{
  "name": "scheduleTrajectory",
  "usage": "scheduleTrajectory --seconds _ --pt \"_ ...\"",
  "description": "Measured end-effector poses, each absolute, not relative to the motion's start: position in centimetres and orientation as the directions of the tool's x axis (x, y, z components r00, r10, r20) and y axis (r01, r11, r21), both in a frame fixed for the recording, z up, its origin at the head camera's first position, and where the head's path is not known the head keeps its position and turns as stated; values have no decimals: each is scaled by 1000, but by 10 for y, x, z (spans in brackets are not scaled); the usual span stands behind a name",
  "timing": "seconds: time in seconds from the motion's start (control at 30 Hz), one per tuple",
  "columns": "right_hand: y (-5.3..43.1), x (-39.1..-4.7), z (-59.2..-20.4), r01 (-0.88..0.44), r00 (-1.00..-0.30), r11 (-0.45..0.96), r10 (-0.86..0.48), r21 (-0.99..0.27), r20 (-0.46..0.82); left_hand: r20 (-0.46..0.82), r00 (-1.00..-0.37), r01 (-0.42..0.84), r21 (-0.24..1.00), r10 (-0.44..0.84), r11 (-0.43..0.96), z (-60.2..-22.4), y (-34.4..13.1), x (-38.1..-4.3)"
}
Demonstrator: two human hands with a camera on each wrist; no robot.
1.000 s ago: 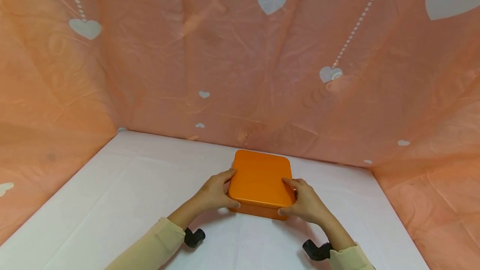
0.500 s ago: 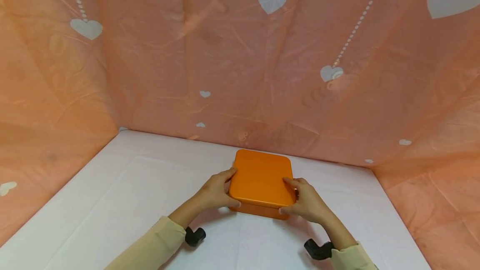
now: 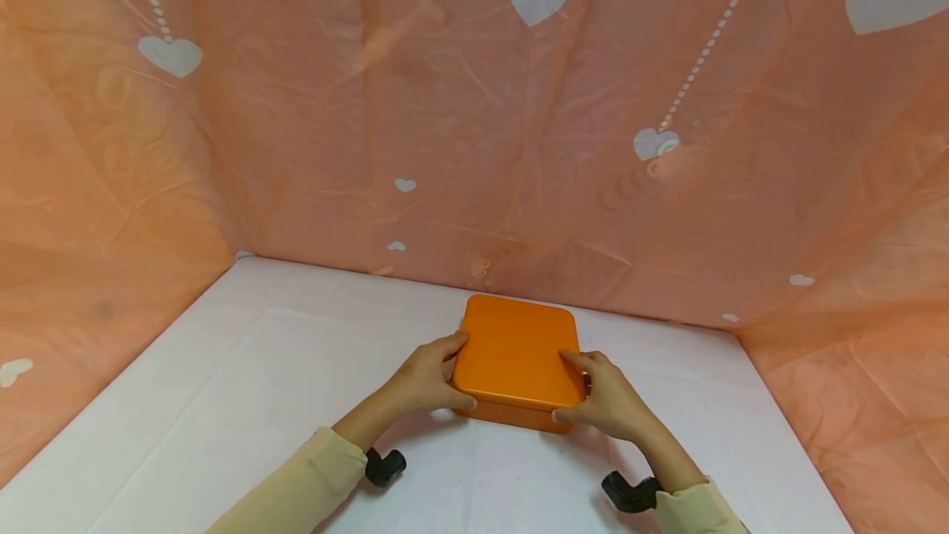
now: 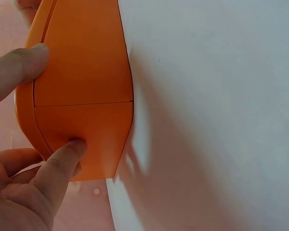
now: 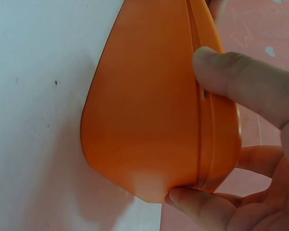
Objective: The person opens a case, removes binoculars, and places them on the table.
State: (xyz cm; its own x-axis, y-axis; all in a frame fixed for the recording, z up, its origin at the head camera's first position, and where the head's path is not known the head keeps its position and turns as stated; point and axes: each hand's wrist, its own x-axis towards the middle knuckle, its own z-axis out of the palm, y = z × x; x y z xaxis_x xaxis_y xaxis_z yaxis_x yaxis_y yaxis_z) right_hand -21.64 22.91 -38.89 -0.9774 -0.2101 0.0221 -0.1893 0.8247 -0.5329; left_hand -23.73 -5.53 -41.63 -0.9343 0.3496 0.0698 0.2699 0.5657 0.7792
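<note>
An orange rectangular box with rounded corners and a fitted lid (image 3: pixel 516 350) rests on the white surface, near the back. My left hand (image 3: pixel 426 377) grips its left side, thumb at the near left corner and fingers along the side. On the opposite side my right hand (image 3: pixel 604 398) holds the box, its thumb at the near right corner. Seen from the left wrist, the thumb (image 4: pixel 20 70) lies across the lid seam and a fingertip presses the side wall. From the right wrist, the thumb (image 5: pixel 231 74) touches the seam by the lid. What the box contains is hidden.
A white cloth-like surface (image 3: pixel 245 386) lies under the box. Peach sheeting with white hearts (image 3: pixel 460 105) hangs behind it and along both sides; the box's far edge is close to the back sheet. Black bands (image 3: pixel 385 468) are worn at both wrists.
</note>
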Motion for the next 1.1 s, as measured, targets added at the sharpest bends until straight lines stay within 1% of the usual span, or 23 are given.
scheduleTrajectory --seconds 1.1 --pt "232 -218 -389 -187 -977 795 -214 -577 21 63 -932 259 804 357 535 -414 -55 -235"
